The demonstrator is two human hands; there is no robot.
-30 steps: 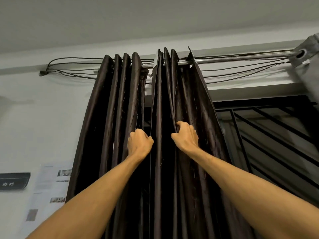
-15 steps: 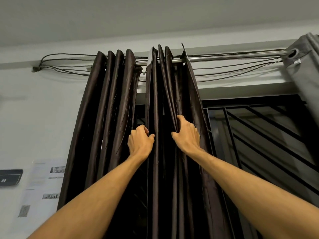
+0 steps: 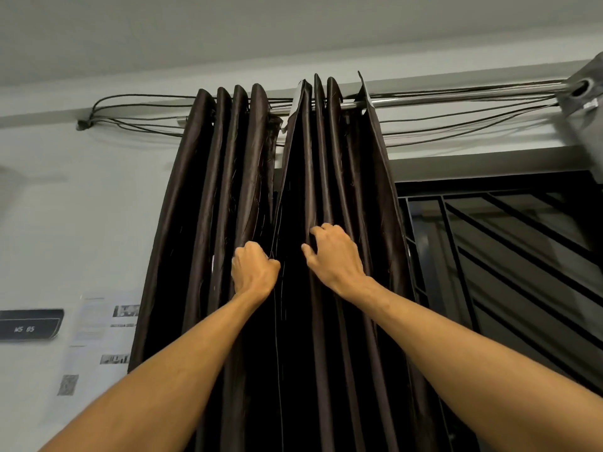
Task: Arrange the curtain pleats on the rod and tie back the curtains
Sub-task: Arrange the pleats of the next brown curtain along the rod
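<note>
A dark brown curtain point(image 3: 208, 203) hangs in bunched pleats from a metal rod point(image 3: 456, 95) near the ceiling. A second bunch of the same brown fabric point(image 3: 355, 177) hangs just to its right. My left hand point(image 3: 253, 270) grips the inner edge of the left bunch at about mid-height. My right hand point(image 3: 334, 256) has its fingers curled into a pleat of the right bunch. Both arms reach up from the bottom of the view. A grey curtain point(image 3: 587, 112) hangs on the rod at the far right.
Black cables point(image 3: 130, 120) run along the wall beside the rod. A dark window grille point(image 3: 509, 256) stands to the right of the curtains. Papers point(image 3: 94, 321) and a dark sign point(image 3: 29, 324) are fixed to the white wall at the left.
My right hand has shifted slightly on the pleat, fingers curling deeper into the fold. My left hand keeps its grip. The view has drifted a little, sliding the curtains sideways in frame.
</note>
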